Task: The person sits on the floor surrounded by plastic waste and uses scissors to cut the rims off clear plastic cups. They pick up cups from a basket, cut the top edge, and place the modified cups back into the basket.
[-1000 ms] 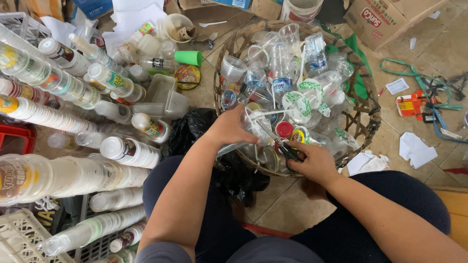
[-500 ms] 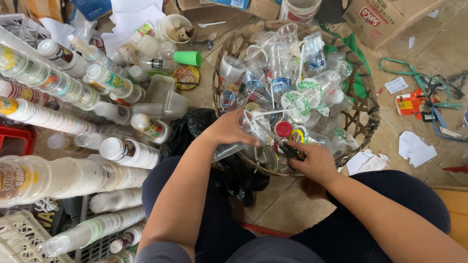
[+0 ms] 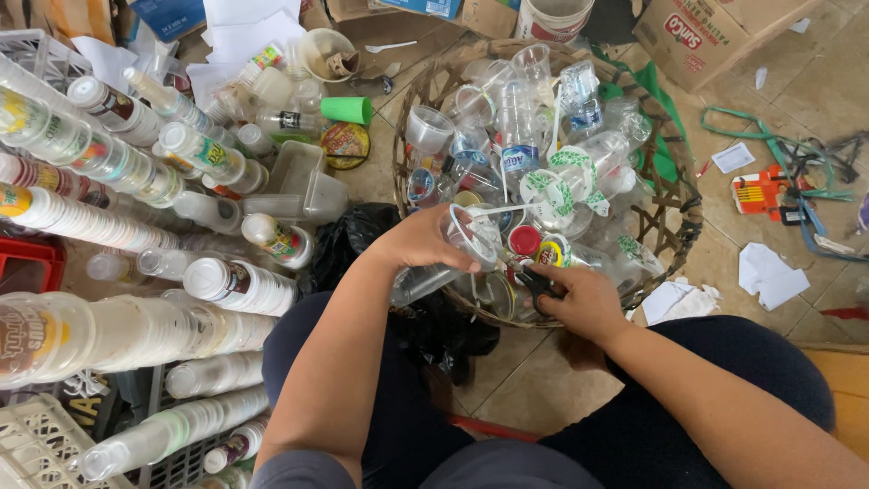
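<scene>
Closest in, the person sits with dark-trousered knees apart over a tiled floor (image 3: 534, 380), both forearms reaching forward to the near rim of a round woven cane basket (image 3: 681, 237). The left hand (image 3: 425, 243) is wrapped around a clear plastic cup (image 3: 453, 258) lying tilted on its side, its mouth toward the right and part of its seal film standing up at the rim. The right hand (image 3: 579, 299) is closed on a small dark tool (image 3: 536, 282), probably scissors or a cutter, held just beside the cup's rim; whether its blades are apart I cannot tell.

To do this well, the cup should stay low over the basket, thumb clear of the rim, with the tool worked along the film edge rather than into the thin wall, which would crush easily.

A black plastic bag (image 3: 348, 237) lies under the left wrist. Left of it lie long stacks of nested clear plastic cups (image 3: 136, 326). Farther off, the basket is heaped with loose cups and bottles, and beyond stand a green plastic cup (image 3: 347, 110) and brown cardboard boxes (image 3: 715, 36)
</scene>
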